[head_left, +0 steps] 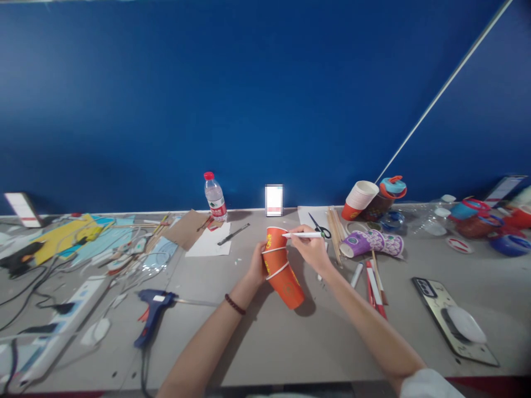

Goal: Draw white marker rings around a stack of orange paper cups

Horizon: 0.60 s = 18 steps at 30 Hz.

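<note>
My left hand [259,262] is wrapped round a bent stack of orange paper cups [286,284], holding it tilted above the table. White rims mark where one cup fits into another, and yellow lettering shows on the side. In my right hand [309,249] is a white marker pen [305,235], pinched between the fingers. Its tip points left, at or very close to the top cup's side near the rim; whether it touches I cannot tell. Just behind the right hand lie black-handled scissors [321,228].
To the left lie a blue glue gun [155,309], a power strip [66,326] and tangled cables. A water bottle [214,199] and a lit phone [274,200] stand by the wall. On the right are purple cups [369,243], wooden sticks [335,235], markers [375,287] and another phone [452,320].
</note>
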### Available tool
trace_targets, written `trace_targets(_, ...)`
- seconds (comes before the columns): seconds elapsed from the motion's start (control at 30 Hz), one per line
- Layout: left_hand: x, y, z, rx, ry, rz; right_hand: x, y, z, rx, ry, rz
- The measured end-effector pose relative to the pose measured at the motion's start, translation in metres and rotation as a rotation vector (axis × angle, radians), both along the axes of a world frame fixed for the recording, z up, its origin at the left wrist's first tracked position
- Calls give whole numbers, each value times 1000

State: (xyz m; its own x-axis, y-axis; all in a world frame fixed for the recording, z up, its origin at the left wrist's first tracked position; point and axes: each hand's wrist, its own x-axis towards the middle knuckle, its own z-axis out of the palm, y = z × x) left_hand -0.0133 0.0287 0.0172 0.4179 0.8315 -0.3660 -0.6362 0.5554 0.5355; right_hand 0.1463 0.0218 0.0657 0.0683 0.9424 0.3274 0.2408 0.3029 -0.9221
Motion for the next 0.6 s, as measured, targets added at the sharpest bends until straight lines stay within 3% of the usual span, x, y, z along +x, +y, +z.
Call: trace_targets(0.6,-2,0,-1,5,-22,-33,2,2,-2,-10,23,-30)
